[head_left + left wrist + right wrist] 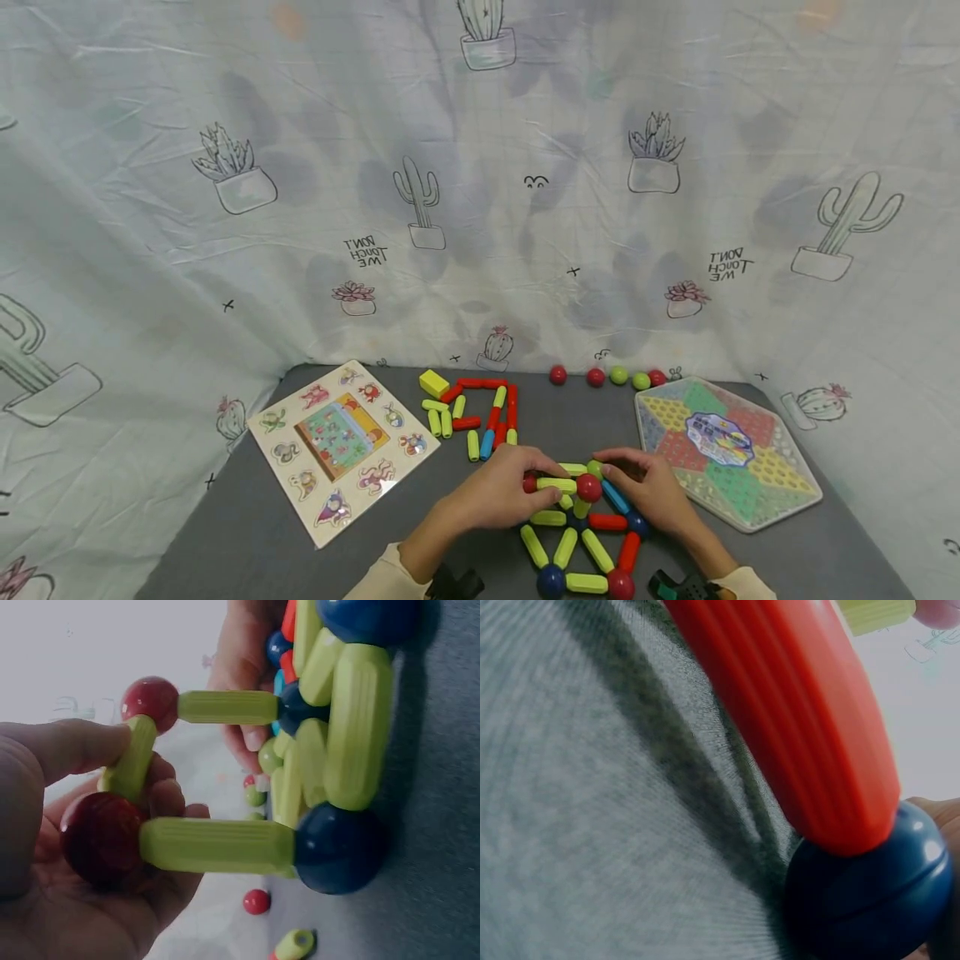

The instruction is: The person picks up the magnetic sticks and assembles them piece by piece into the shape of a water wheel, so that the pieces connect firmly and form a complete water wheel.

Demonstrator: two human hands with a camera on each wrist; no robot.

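Note:
A structure of magnetic rods and balls stands on the grey table, with a blue ball (551, 581) and a red ball (620, 584) at its near corners. My left hand (506, 492) pinches a yellow-green rod (133, 761) that joins two raised red balls (150, 705). Upright yellow-green rods (217, 845) hold those balls above blue ones. On the far side, my right hand (652, 487) holds a green ball (595, 468) between thumb and fingers, beside a light-blue rod (616, 497). The right wrist view shows a red rod (795, 727) meeting a blue ball (866, 892); the right fingertips are outside it.
Loose rods (467, 423) and a yellow block (433, 383) lie behind the left hand. Several red and green balls (596, 377) line the back edge. A picture puzzle board (281, 425) is at left, a hexagonal checkers board (780, 492) at right. Patterned cloth (480, 208) hangs behind.

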